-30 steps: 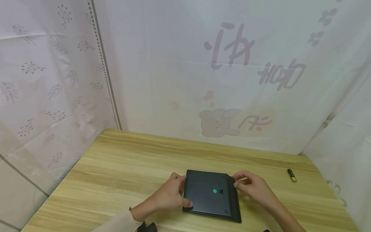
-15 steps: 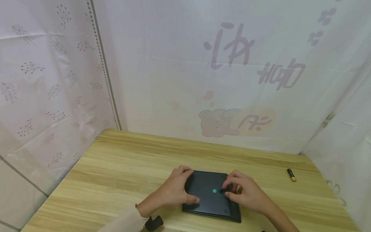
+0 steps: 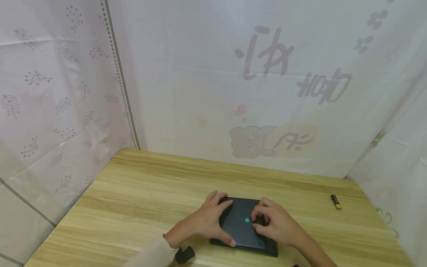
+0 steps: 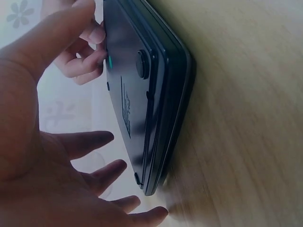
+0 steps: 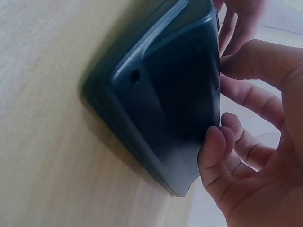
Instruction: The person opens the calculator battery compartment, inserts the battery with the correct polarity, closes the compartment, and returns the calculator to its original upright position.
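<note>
A flat black calculator [image 3: 235, 226] lies face down on the table, its back showing a round green sticker [image 3: 247, 220]. My left hand [image 3: 211, 218] spreads across its left part, thumb over the near edge and fingertips by the far edge. In the left wrist view, rubber feet [image 4: 142, 64] show on the back, and the fingers stay straight. My right hand [image 3: 275, 222] bends its thumb and fingers at the battery cover latch beside the sticker, which they hide. In the right wrist view, the curled fingers overlap the calculator's raised end [image 5: 175, 104].
A black and gold battery [image 3: 336, 202] lies on the wood-grain table [image 3: 160, 185] to the right. White printed cloth [image 3: 186, 92] hangs behind the table and along both sides. A black camera mount [image 3: 184, 255] sits by the left wrist.
My right hand has moved left from the calculator's right edge to the latch. My left hand has shifted right, farther over the back, with its fingers spreading. The calculator stays in place.
</note>
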`<state>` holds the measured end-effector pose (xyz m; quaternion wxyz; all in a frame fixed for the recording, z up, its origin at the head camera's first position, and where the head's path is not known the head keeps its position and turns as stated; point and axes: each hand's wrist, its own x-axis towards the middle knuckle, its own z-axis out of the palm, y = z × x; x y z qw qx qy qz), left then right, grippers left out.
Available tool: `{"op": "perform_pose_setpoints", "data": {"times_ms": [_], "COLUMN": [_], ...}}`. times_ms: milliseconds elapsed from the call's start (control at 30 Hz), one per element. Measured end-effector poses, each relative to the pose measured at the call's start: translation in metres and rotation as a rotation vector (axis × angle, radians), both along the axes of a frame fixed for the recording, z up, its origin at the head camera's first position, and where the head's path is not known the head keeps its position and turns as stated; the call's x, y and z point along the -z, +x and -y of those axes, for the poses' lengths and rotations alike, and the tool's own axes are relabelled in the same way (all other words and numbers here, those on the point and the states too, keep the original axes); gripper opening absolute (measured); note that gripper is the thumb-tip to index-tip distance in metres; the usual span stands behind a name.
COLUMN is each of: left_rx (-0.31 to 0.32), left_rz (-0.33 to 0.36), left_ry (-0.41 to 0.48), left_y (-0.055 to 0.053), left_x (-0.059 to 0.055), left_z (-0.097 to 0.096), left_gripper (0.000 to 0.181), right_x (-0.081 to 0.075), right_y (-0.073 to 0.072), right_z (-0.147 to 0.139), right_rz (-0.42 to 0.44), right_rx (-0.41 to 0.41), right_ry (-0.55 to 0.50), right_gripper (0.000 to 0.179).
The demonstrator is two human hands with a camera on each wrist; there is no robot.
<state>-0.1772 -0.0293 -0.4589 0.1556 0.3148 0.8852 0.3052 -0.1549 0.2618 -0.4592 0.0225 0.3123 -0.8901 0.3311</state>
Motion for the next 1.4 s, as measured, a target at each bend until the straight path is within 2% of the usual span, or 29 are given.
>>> {"op": "perform_pose_setpoints", "data": {"times_ms": [200, 433, 733, 1067, 1400], "left_rx": [0.022, 0.023, 0.030, 0.026, 0.031], "left_rz": [0.004, -0.022, -0.037, -0.038, -0.034], "left_ry": [-0.048, -0.080, -0.082, -0.094, -0.088], "left_y": [0.0018, 0.0030, 0.0020, 0.0014, 0.0010], "left_x": [0.0010, 0.0041, 0.0045, 0.0060, 0.0048], "left_z": [-0.0025, -0.0037, -0.0044, -0.0064, -0.0064], "left_gripper": [0.117, 0.119, 0.120, 0.121, 0.120], "right_x": [-0.0003, -0.0007, 0.0029, 0.0013, 0.0052], "right_y": [-0.0024, -0.0047, -0.0071, -0.0073, -0.0093], "right_z": [0.0029, 0.0039, 0.0044, 0.0079, 0.0081], "right_rz": [-0.003, 0.002, -0.016, -0.028, -0.064], "right_rx": [-0.006, -0.015, -0.015, 0.006, -0.012], "right_ry": [0.010, 0.010, 0.019, 0.043, 0.033], "right_gripper": [0.020, 0.029, 0.035, 0.032, 0.039]}}
